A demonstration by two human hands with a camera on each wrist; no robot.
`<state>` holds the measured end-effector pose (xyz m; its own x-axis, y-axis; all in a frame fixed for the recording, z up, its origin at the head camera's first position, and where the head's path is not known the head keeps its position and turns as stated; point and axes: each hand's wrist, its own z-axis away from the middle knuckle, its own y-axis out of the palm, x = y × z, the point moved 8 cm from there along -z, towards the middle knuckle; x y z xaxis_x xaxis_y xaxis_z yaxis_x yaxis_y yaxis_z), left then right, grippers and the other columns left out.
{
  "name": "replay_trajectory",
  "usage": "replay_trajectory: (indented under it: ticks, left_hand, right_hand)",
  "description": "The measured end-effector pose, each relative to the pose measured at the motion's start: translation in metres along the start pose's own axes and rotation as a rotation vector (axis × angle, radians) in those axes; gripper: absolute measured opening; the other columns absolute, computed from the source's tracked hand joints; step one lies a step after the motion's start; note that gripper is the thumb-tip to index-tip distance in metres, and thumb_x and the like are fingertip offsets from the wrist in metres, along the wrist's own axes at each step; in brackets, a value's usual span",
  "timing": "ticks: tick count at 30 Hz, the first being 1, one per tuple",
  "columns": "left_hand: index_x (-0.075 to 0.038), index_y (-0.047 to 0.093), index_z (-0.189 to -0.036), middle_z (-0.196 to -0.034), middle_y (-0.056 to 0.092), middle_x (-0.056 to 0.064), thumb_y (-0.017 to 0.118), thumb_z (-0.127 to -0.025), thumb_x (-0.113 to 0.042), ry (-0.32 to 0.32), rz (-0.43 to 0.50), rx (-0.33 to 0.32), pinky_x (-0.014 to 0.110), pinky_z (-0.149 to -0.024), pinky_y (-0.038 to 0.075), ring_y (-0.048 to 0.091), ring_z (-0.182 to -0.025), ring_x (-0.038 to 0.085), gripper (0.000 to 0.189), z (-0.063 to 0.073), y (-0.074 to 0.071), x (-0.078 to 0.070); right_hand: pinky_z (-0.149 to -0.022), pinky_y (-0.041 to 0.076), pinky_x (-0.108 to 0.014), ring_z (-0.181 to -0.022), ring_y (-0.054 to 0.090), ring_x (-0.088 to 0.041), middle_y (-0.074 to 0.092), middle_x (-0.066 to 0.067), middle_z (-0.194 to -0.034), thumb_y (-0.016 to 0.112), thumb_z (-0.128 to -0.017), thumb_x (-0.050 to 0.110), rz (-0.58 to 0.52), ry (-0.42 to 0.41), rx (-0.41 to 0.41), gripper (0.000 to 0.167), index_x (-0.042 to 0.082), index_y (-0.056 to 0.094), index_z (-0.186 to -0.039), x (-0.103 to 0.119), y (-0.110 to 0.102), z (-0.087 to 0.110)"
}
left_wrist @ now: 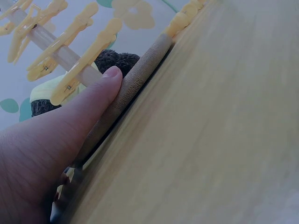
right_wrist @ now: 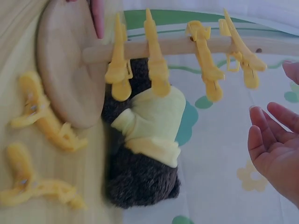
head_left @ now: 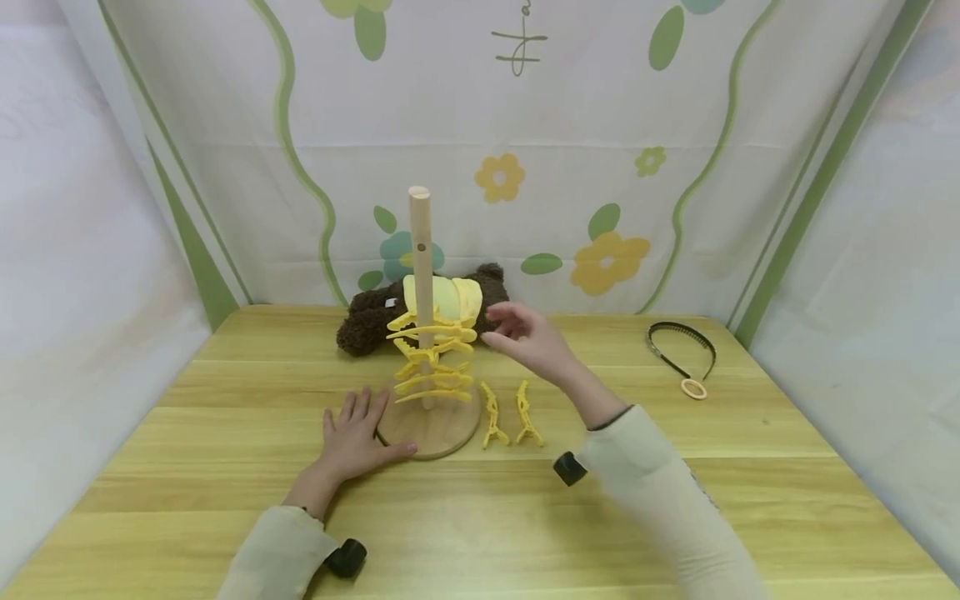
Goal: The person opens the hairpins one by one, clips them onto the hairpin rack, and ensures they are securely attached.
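Observation:
Several yellow alligator hair clips are clamped one above another round an upright wooden post, which rises from a round wooden base. My left hand lies with fingers spread at the left side of that base; in the left wrist view its thumb rests against the rim. My right hand hovers just right of the upper clips, apart from them. Its fingers are loosely bent with nothing between them, as the right wrist view also shows. Two more yellow hair clips lie on the table right of the base.
A dark brown plush toy in a yellow top lies behind the post against the printed backdrop. A black headband with a light ring is at the right on the wooden table.

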<state>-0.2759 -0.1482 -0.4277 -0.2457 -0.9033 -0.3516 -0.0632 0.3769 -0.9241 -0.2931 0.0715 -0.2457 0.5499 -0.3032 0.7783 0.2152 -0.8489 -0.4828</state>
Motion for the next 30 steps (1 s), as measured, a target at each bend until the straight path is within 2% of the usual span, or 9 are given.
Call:
replay_trajectory:
  ticks: [3,7,9,13,17,20,23,30]
  left_hand:
    - [-0.012,0.019,-0.139,-0.138,0.015,0.022,0.046,-0.063,-0.075,-0.002,-0.004,0.001,0.064,-0.087,-0.001,0.007,-0.124,0.041,0.102,0.000,0.000,0.000]
    - [-0.012,0.019,-0.139,-0.138,0.015,0.022,0.047,-0.063,-0.075,-0.002,-0.003,-0.002,0.064,-0.087,-0.002,0.007,-0.124,0.041,0.102,0.000,0.000,0.001]
    - [-0.012,0.019,-0.139,-0.138,0.014,0.022,0.047,-0.063,-0.074,-0.001,0.000,-0.003,0.064,-0.087,-0.002,0.007,-0.124,0.041,0.102,-0.001,-0.001,0.001]
    - [-0.012,0.018,-0.139,-0.139,0.013,0.022,0.047,-0.063,-0.074,-0.006,0.000,0.002,0.063,-0.087,-0.002,0.006,-0.124,0.041,0.102,0.000,0.000,0.002]
    - [-0.012,0.018,-0.139,-0.139,0.013,0.022,0.046,-0.063,-0.075,-0.006,0.001,0.002,0.064,-0.087,-0.003,0.006,-0.124,0.041,0.103,0.000,0.001,0.002]
    - [-0.012,0.019,-0.139,-0.139,0.014,0.022,0.046,-0.063,-0.075,-0.001,0.006,-0.003,0.064,-0.087,-0.002,0.006,-0.124,0.041,0.103,-0.001,0.001,0.001]
    - [-0.012,0.019,-0.139,-0.138,0.014,0.022,0.046,-0.063,-0.075,0.002,0.004,-0.007,0.064,-0.087,-0.002,0.007,-0.124,0.041,0.102,-0.001,0.001,0.000]
    - [-0.011,0.019,-0.139,-0.138,0.015,0.023,0.047,-0.063,-0.074,0.004,0.004,-0.007,0.064,-0.087,-0.002,0.007,-0.124,0.041,0.102,-0.001,0.000,-0.001]
  right_hand:
    - [-0.075,0.042,-0.041,-0.083,0.052,-0.030,0.054,-0.021,-0.102,0.060,-0.080,0.002,-0.002,0.040,-0.030,0.034,-0.010,0.050,-0.110,-0.010,-0.011,0.019]
    - [-0.075,0.043,-0.034,-0.084,0.053,-0.023,0.056,-0.014,-0.102,0.061,-0.081,0.010,-0.026,0.087,-0.045,0.036,-0.005,0.052,-0.111,-0.049,-0.019,0.042]
    - [-0.074,0.044,-0.033,-0.084,0.053,-0.022,0.057,-0.012,-0.101,0.061,-0.081,0.012,-0.030,0.113,-0.057,0.035,-0.004,0.052,-0.111,-0.062,-0.021,0.053]
    - [-0.072,0.044,-0.036,-0.083,0.053,-0.027,0.057,-0.018,-0.099,0.060,-0.081,0.007,-0.022,0.147,-0.075,0.033,-0.007,0.053,-0.109,-0.069,-0.019,0.071]
    - [-0.070,0.045,-0.032,-0.081,0.054,-0.023,0.058,-0.018,-0.097,0.061,-0.081,0.011,-0.004,0.151,-0.089,0.032,-0.006,0.054,-0.108,-0.092,-0.016,0.082]
    - [-0.070,0.044,-0.027,-0.082,0.054,-0.019,0.059,-0.015,-0.096,0.061,-0.081,0.015,-0.024,0.180,-0.094,0.035,-0.006,0.054,-0.108,-0.115,-0.013,0.089]
    - [-0.071,0.044,-0.027,-0.083,0.054,-0.020,0.059,-0.015,-0.096,0.062,-0.081,0.017,-0.056,0.223,-0.097,0.037,-0.007,0.054,-0.107,-0.131,-0.011,0.095]
    - [-0.070,0.044,-0.029,-0.080,0.055,-0.022,0.059,-0.016,-0.094,0.063,-0.079,0.012,-0.032,0.263,-0.075,0.036,-0.009,0.054,-0.106,-0.140,-0.006,0.102]
